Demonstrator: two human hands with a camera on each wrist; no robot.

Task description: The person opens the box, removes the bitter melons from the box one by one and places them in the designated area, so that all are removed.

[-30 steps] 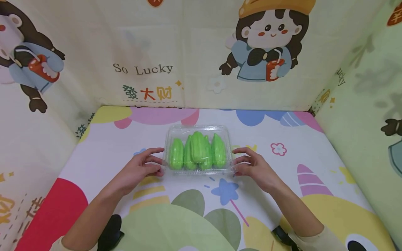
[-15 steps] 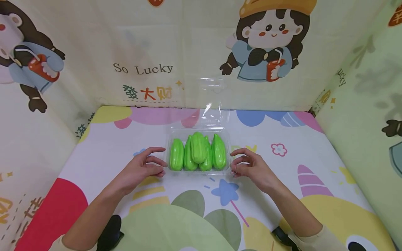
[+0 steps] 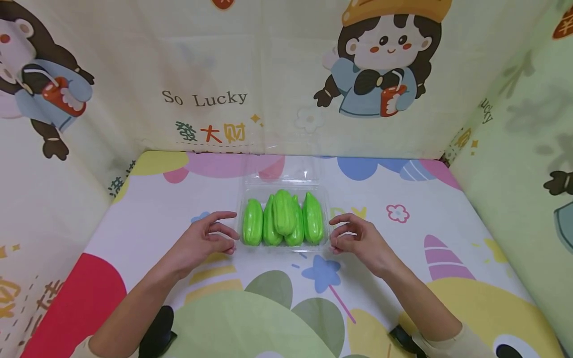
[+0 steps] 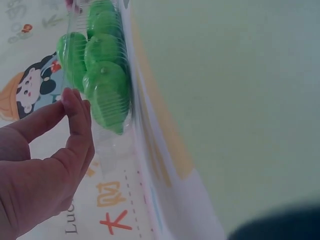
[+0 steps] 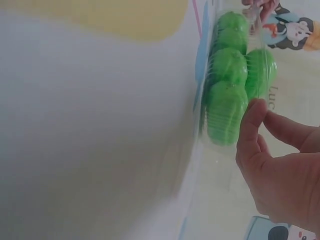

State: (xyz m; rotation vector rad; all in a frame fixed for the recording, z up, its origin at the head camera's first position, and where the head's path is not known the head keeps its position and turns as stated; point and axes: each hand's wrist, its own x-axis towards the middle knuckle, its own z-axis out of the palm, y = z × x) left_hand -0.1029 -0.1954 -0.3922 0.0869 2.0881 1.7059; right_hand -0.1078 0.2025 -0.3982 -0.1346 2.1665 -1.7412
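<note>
A clear plastic clamshell box (image 3: 286,248) sits on the table with its transparent lid (image 3: 291,173) tipped back behind it. Inside lie several glossy green, ridged, fruit-like pieces (image 3: 312,219), with one piece (image 3: 284,213) resting on top of the others. My left hand (image 3: 203,243) is at the box's left side, fingers relaxed and fingertips right at the wall. Opposite, my right hand (image 3: 360,239) is at the right side in a mirrored pose. Both wrist views show the left fingertips (image 4: 70,97) and right fingertips (image 5: 256,107) overlapping the box's rim.
The table is covered by a cartoon-print cloth (image 3: 322,273). A patterned fabric wall (image 3: 286,64) rises behind the table, with similar fabric at both sides. Dark wrist straps (image 3: 156,333) show at the lower edge.
The lid, closed over the green pieces one second ago, swung up and now leans further back. My hands have stayed at the box's sides with only slight shifts.
</note>
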